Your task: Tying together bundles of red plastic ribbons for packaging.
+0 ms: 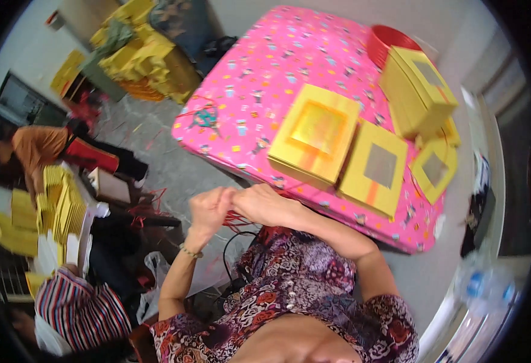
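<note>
My left hand (211, 209), with a beaded bracelet at the wrist, is raised in front of me, its fingers curled closed. Right against it is my right hand (258, 203), also closed, so the two fists meet. Several thin red cords (236, 222) come from between the hands and hang below them; the fingers hide how they are gripped. Just beyond lies a pink patterned mattress (229, 130). On its near side rest a yellow box (289, 130) with an orange-yellow windowed piece on top, and a flat yellow box (357, 163) with a grey window.
More yellow boxes (406, 100) stand at the right beside a red basin (392, 39), near a rounded yellow piece (433, 166). At left, two people work by stacked yellow card (65, 202). Red cords (153, 206) litter the floor. Yellow bundles (156, 66) stand behind.
</note>
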{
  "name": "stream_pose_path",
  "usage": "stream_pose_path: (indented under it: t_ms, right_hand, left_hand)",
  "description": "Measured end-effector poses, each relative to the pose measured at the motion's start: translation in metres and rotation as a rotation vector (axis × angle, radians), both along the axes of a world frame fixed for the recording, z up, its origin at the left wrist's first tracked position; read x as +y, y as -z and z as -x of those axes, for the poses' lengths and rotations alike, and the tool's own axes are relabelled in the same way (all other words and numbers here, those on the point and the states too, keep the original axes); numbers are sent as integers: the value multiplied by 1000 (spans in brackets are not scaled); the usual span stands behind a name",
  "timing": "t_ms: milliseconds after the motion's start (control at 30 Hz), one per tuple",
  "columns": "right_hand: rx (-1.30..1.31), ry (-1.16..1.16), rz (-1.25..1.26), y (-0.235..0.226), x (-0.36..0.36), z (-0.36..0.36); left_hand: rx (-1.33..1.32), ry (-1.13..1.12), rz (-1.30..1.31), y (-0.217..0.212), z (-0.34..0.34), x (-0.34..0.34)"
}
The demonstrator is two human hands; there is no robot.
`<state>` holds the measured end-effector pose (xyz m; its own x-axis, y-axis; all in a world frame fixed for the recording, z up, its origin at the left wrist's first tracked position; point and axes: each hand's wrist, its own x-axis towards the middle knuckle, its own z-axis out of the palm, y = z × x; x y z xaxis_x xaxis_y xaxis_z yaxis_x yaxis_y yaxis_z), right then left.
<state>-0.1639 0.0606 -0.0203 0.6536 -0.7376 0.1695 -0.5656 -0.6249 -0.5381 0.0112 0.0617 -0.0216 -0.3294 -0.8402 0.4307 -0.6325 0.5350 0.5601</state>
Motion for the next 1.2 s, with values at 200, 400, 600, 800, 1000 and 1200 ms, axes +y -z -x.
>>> stream_pose_path:
  t_ms: [200, 400, 600, 800, 1000, 1200]
  right_hand:
    - [-167, 75, -30, -14, 9, 47]
    - [-248, -158, -318, -25, 53, 77]
    - [-142, -156, -410, -45, 73, 120]
    - [-38, -20, -346, -33, 88, 132]
    - [171, 89, -509, -55, 111, 147]
    - [78, 131, -435, -90, 112, 151]
  left_hand:
    - [227, -53, 94, -37, -24, -7]
    - [234, 48, 165, -52, -33, 25]
    - [294, -21, 69, -39, -45, 29]
    - [298, 1, 27, -29, -33, 31]
    - [282, 50, -44, -7, -27, 22]
    - [386, -111, 61, -12, -72, 2]
